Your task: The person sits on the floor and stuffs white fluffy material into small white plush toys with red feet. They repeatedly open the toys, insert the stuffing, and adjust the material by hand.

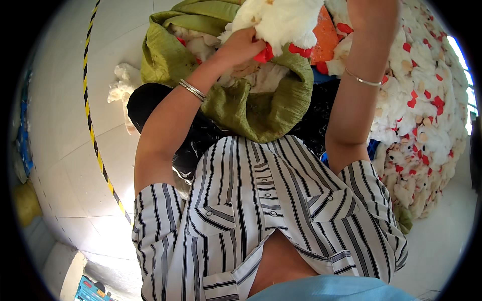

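Gripping a white plush toy (281,20), both hands (241,47) (371,15) close around it.

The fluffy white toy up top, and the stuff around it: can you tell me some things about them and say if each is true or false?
1. Both hands hold the white plush toy. True: the left hand grips its underside and the right hand is up beside it.
2. The sack under it is blue. False: it is green.
3. A big pile of white and red plush toys lies to the right. True.
4. The floor tape is plain red. False: it is yellow and black striped.
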### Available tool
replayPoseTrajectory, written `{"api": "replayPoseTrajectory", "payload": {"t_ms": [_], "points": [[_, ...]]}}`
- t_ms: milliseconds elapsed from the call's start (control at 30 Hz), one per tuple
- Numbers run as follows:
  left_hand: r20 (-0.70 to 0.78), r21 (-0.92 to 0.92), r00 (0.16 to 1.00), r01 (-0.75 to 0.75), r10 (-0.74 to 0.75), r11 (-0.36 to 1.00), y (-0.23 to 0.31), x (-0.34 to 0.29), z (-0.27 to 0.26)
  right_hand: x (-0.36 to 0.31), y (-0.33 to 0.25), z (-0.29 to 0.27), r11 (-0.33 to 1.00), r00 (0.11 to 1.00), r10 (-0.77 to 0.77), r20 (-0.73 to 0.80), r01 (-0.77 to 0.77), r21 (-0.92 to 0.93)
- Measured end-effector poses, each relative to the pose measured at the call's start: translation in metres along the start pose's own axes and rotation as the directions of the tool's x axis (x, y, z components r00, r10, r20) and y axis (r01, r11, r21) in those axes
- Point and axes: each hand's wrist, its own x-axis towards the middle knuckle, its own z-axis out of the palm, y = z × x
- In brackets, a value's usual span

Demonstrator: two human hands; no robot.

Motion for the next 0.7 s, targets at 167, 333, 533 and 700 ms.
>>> {"api": "replayPoseTrajectory", "payload": {"t_ms": [167, 333, 533, 700], "points": [[-0.227, -0.253, 0.971, -0.136, 0.078, 0.958, 0.005, 0.006, -0.021, -0.034, 0.166, -0.143, 0.489, 0.884, 0.396, 0.25, 0.028, -0.872], [-0.197, -0.334, 0.979, -0.115, 0.05, 0.935, 0.01, -0.001, -0.031, -0.149, 0.24, -0.133, 0.559, 0.597, 0.793, 0.122, -0.634, -0.533], [-0.104, -0.629, 0.99, -0.139, 0.094, 0.765, 0.023, -0.009, -0.063, -0.142, 0.279, -0.15, 0.61, 0.81, 0.582, -0.076, -0.497, -0.617], [-0.199, -0.793, 0.956, -0.286, 0.214, 0.539, 0.028, -0.014, -0.081, -0.126, 0.266, -0.146, 0.517, 0.782, 0.62, 0.059, -0.351, -0.78]]}}
